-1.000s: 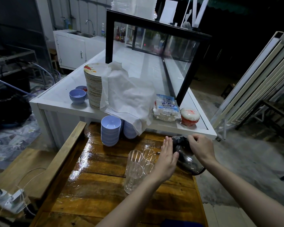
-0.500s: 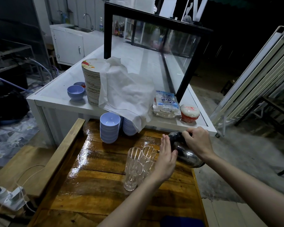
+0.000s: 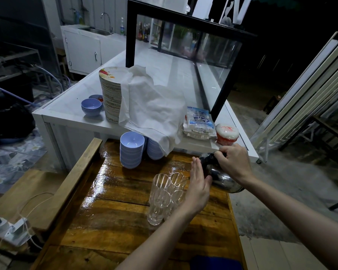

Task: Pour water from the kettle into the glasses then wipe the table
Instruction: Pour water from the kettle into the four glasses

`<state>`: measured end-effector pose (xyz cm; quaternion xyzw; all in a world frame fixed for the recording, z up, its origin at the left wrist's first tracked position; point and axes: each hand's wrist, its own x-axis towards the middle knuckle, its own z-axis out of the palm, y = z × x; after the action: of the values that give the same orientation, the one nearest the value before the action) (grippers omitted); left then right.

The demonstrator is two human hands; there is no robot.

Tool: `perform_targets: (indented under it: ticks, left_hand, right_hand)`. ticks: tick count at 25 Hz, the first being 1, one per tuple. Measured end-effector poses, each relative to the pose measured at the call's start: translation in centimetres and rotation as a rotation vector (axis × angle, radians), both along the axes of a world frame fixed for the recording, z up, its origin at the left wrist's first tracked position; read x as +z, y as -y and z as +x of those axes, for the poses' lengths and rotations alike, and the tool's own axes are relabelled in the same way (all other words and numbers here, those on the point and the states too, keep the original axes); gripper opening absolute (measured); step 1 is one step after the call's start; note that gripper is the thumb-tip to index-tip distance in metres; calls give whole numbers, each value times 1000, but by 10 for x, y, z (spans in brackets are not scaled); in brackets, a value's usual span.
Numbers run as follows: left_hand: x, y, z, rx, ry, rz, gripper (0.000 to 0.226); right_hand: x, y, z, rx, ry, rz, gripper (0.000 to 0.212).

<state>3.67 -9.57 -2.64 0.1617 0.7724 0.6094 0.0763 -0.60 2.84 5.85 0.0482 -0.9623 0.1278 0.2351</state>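
Note:
A shiny steel kettle (image 3: 220,179) with a black top is tilted left above the right edge of the wet wooden table (image 3: 113,217). My right hand (image 3: 233,160) grips its top handle. My left hand (image 3: 197,187) is flat, fingers together, pressed against the kettle's left side near the spout. Several tall clear glasses (image 3: 162,193) stand clustered just left of that hand, the spout reaching over the far ones. Whether water runs is unclear. A blue cloth (image 3: 215,263) lies at the table's near edge.
Two stacks of blue bowls (image 3: 132,150) stand at the table's far end. Behind is a white counter (image 3: 66,112) with a plate stack (image 3: 111,94) under a white cloth (image 3: 154,112), a packet (image 3: 198,122), a red-white tub (image 3: 227,133) and a glass case (image 3: 203,47). A power strip (image 3: 10,230) lies left.
The kettle has risen slightly and tipped further toward the glasses in my right hand. My left hand stays flat against its side.

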Motion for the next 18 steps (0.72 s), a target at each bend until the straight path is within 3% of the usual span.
perform_targets:
  ticks: [18]
  left_hand:
    - [-3,1,-1,-15,3,18,71]
  right_hand:
    - [11,1,-10,42,-5,131,47]
